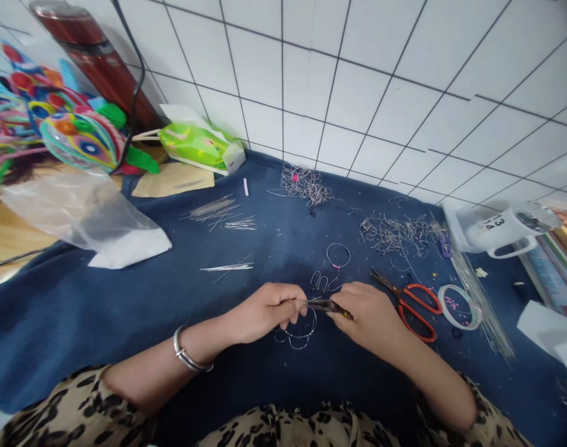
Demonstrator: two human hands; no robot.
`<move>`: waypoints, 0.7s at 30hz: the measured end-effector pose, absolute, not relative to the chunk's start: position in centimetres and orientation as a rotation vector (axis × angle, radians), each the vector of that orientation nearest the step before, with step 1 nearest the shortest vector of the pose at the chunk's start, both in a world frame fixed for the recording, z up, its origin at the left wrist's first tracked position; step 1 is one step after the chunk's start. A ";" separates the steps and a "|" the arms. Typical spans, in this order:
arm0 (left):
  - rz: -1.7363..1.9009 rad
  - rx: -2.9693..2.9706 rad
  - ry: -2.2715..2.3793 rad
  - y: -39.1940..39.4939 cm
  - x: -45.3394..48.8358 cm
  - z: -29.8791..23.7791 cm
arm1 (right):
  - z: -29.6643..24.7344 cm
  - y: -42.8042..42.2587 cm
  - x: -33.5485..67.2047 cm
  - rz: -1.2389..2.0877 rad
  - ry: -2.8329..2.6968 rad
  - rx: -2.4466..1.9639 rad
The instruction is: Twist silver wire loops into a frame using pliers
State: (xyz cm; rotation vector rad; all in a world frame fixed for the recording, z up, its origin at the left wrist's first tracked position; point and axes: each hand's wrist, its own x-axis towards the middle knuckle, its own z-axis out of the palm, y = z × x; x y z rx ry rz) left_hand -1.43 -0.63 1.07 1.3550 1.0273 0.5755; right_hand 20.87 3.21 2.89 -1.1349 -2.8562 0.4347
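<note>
Wire loop under pinch of L hand; pliers in closed R hand.

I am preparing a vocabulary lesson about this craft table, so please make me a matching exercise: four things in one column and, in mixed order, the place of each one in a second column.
Things
1. pliers
2. bent wire
3. scissors
4. bracelet

Places
a. lying on the blue cloth, just right of the right hand
b. around the left wrist
c. held in the right hand
d. pinched by the left hand

Pairs: 1-c; 2-d; 3-a; 4-b
</note>
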 end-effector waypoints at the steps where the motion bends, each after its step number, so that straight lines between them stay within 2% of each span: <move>1: 0.568 1.359 1.033 -0.6 -1.4 1.2 | 2.9 3.1 20.8 0.345 -2.868 -1.109; 6: 0.545 1.365 1.025 -0.6 -1.6 1.1 | 4.4 3.1 21.2 0.067 -2.936 -0.993; 11: 0.566 1.311 0.977 -0.4 -1.9 0.8 | 5.9 4.2 22.8 0.197 -2.880 -0.946; 15: 0.565 1.283 0.902 -0.4 -1.9 0.9 | 5.0 4.6 22.6 0.076 -2.774 -1.063; 21: 0.583 1.254 0.886 -0.4 -1.8 0.9 | 3.5 3.7 21.6 0.191 -2.854 -0.950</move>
